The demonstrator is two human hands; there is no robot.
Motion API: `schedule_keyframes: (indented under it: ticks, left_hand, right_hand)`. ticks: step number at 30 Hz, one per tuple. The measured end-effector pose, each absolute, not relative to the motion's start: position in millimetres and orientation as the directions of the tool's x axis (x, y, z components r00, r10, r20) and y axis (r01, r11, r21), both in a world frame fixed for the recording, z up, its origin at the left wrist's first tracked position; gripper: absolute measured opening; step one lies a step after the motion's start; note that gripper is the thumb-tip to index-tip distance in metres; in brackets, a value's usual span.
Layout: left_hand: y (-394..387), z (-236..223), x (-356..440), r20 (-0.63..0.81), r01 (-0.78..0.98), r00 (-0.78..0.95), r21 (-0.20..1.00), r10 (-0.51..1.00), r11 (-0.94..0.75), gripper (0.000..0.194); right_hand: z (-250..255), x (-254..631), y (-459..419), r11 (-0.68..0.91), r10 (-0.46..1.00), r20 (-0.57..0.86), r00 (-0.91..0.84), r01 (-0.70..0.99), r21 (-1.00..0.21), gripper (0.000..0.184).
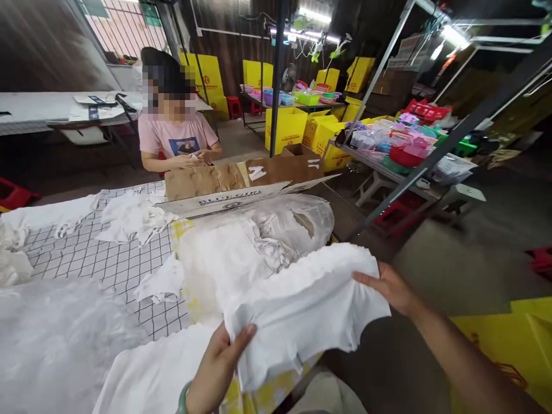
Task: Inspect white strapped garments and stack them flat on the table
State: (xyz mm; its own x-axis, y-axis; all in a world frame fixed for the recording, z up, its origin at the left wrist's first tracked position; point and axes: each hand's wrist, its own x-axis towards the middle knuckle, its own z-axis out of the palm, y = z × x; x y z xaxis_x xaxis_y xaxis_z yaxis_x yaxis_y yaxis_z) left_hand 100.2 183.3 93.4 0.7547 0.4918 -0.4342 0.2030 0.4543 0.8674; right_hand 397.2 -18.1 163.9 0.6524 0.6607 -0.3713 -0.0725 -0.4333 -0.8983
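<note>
A white piece of cloth [302, 310], perhaps a garment, is stretched between my two hands over the near edge of the table. My left hand [224, 359], with a green bangle at the wrist, pinches its left end, thumb on top. At the right end, my right hand [390, 287] grips the cloth with the thumb on top and the other fingers behind it. Just beyond lies a clear plastic bag [317, 210] with white cloth pieces in and around it. More white cloth [159, 374] lies beside my left forearm.
A checked tablecloth [60, 253] carries several white cloth pieces and clear plastic [64, 345]. An opened cardboard box [228, 195] stands at the table's far side. Behind it a co-worker in a pink shirt [190, 132] handles something small. A metal post [278, 80] rises beyond; yellow bags [504, 351] are at right.
</note>
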Motion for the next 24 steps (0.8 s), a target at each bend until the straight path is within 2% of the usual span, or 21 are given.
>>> schedule_keyframes:
  ticks: [3,5,11,14,17,19,21,23,24]
  left_hand:
    - [213,112,135,-0.252,0.079,0.812,0.941,0.526,0.328,0.048]
    - [240,119,161,-0.218,0.057,0.839,0.947,0.499,0.317,0.051]
    - [296,142,221,-0.292,0.116,0.852,0.914,0.433,0.388,0.057]
    - [293,140,239,-0.329,0.109,0.834,0.885,0.443,0.452,0.054]
    - [298,135,255,-0.355,0.145,0.821,0.887,0.446,0.439,0.050]
    - [316,139,269,-0.355,0.197,0.814,0.913,0.459,0.357,0.046]
    - [344,150,286,-0.315,0.251,0.796,0.949,0.517,0.192,0.040]
    - [371,161,310,-0.182,0.283,0.780,0.956,0.598,-0.077,0.028]
    - [379,165,324,-0.087,0.302,0.780,0.919,0.620,-0.251,0.023]
  right_hand:
    - [195,411,-11,-0.365,0.648,-0.277,0.710,-0.031,-0.931,0.054]
    - [197,413,-6,-0.315,0.629,-0.241,0.739,-0.041,-0.948,0.053]
    - [171,433,20,-0.211,0.636,-0.234,0.735,-0.126,-0.969,0.048]
    - [175,462,39,-0.204,0.640,-0.255,0.725,-0.159,-0.966,0.048]
    - [186,484,49,-0.225,0.648,-0.282,0.708,-0.176,-0.958,0.044]
    - [185,487,53,-0.220,0.646,-0.305,0.700,-0.212,-0.952,0.042]
    - [171,479,60,-0.158,0.633,-0.327,0.702,-0.296,-0.942,0.043]
    - [143,464,73,-0.049,0.602,-0.355,0.715,-0.411,-0.910,0.047]
    - [124,456,82,0.011,0.574,-0.378,0.727,-0.469,-0.883,0.049]
